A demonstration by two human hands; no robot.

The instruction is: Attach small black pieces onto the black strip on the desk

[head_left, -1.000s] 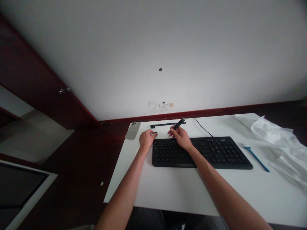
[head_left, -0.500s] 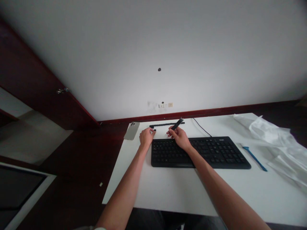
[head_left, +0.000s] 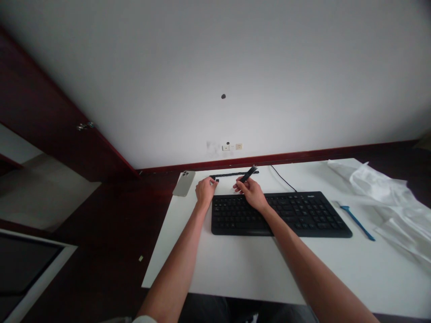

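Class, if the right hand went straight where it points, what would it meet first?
Probably the black strip at the back of the table; depth is unclear, so the right hand might pass above.

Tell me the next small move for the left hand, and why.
I'd probably have the left hand set the small black piece down beside the dark strip beyond the keyboard. The piece appears pinched in that hand, close to the strip's left end, while the right hand is occupied holding a black tool.
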